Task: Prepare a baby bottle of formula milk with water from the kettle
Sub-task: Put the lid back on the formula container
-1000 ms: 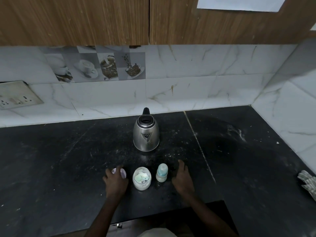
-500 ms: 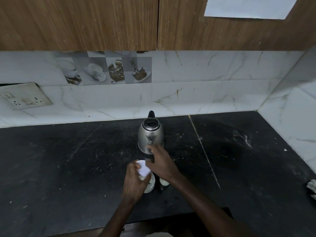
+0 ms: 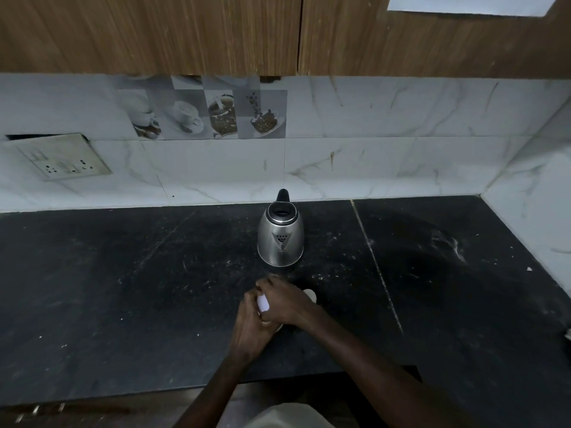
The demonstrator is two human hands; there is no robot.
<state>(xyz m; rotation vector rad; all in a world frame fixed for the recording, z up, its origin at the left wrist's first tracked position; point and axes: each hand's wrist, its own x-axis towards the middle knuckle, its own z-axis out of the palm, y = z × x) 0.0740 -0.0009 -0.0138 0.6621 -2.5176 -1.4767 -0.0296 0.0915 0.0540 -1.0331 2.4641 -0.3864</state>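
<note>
A steel kettle (image 3: 280, 239) with a black handle stands on the black counter (image 3: 139, 288), lid open. Just in front of it my two hands meet over the small formula jar (image 3: 279, 328), of which only a sliver of the base shows. My left hand (image 3: 248, 330) holds a white lid (image 3: 263, 303) against the jar's top. My right hand (image 3: 282, 301) crosses over from the right, its fingers curled over the jar and lid. The baby bottle's pale top (image 3: 310, 294) peeks out behind my right wrist; the rest of it is hidden.
A marble-tiled wall (image 3: 370, 156) runs behind the counter and turns forward along the right side. A socket plate (image 3: 61, 160) sits on the wall at far left. Wooden cabinets (image 3: 185, 32) hang overhead. The counter's front edge (image 3: 123, 393) lies near me.
A second ago both hands rested beside the jar and bottle. My left hand brought the white lid over the jar, and my right hand crossed onto it.
</note>
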